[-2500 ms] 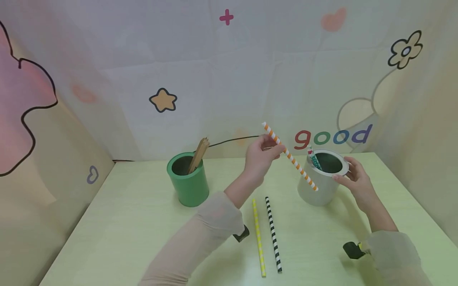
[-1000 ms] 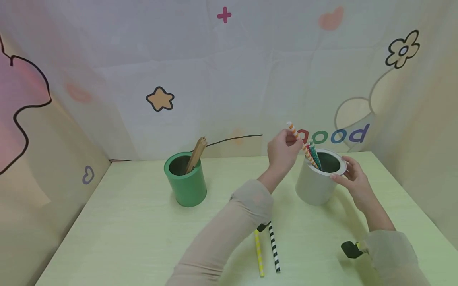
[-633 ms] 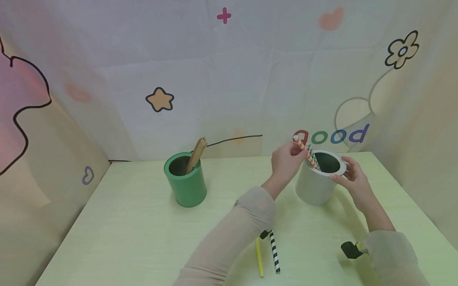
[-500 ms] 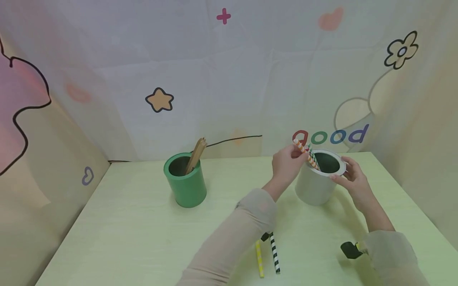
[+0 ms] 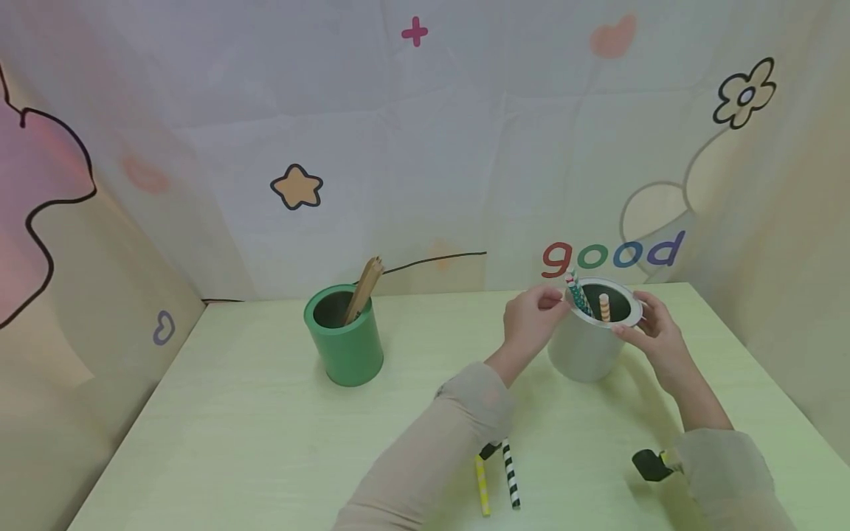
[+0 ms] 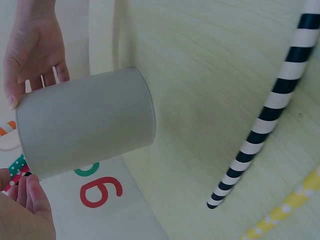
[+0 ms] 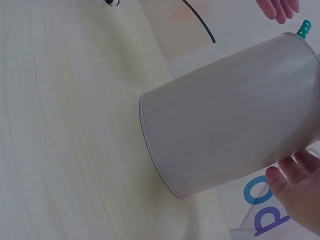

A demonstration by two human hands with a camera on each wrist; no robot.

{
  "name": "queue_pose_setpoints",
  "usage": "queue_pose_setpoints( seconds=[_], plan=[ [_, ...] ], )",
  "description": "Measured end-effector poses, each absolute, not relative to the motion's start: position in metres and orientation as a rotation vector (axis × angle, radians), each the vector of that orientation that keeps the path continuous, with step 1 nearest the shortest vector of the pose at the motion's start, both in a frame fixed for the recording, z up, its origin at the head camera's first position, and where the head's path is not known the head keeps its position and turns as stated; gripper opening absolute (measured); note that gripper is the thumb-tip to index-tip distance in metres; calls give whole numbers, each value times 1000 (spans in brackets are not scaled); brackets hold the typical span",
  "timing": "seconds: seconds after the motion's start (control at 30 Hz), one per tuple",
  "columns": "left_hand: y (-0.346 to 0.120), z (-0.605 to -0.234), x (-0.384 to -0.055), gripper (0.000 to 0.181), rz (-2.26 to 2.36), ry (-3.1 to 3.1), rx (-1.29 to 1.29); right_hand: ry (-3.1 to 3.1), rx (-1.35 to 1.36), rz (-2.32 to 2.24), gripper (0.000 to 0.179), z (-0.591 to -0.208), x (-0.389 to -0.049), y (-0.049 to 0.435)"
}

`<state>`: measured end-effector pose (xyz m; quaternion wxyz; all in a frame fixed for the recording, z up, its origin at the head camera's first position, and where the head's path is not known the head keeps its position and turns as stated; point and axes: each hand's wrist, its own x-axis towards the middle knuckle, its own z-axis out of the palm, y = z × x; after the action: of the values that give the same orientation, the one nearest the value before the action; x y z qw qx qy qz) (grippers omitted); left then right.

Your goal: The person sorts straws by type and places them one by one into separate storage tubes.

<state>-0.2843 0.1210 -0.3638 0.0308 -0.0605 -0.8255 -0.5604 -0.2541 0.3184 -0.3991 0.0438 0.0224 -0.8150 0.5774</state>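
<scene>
My right hand (image 5: 660, 335) grips the rim of a pale grey cylindrical canister (image 5: 584, 346), thumb in front and fingers behind. Inside it, an orange-and-white striped paper straw (image 5: 605, 307) leans at the right. A green dotted straw (image 5: 581, 296) rests against the left of the rim, with a red dotted one close by it. My left hand (image 5: 533, 321) is at the rim's left side, fingers loosely bent and nothing held. On the table lie a black-and-white striped straw (image 5: 510, 476) and a yellow-and-white one (image 5: 483, 487), their far ends hidden under the left sleeve.
A green canister (image 5: 348, 354) stands to the left, holding several brown wooden sticks (image 5: 364, 291). Behind the pale wooden table (image 5: 232, 413) hangs a printed cloth (image 5: 398, 147). A black wrist camera (image 5: 652, 464) sits by the right sleeve.
The left hand carried the orange-striped straw rightward, lowered it into the grey canister and let go. The straw has tipped to the right inside. The right hand has kept its grip on the rim.
</scene>
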Motion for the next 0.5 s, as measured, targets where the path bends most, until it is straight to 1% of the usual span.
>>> queue_pose_setpoints(
  seconds=[0.23,0.5],
  plan=[
    [111,-374,-286,16,-1754,-2558,-187,-2486,66,1766,61,-400,-255,319],
    [93,-382,-285,23,-1831,-2525,-317,-2434,99,1817,59,-402,-256,319]
  ],
)
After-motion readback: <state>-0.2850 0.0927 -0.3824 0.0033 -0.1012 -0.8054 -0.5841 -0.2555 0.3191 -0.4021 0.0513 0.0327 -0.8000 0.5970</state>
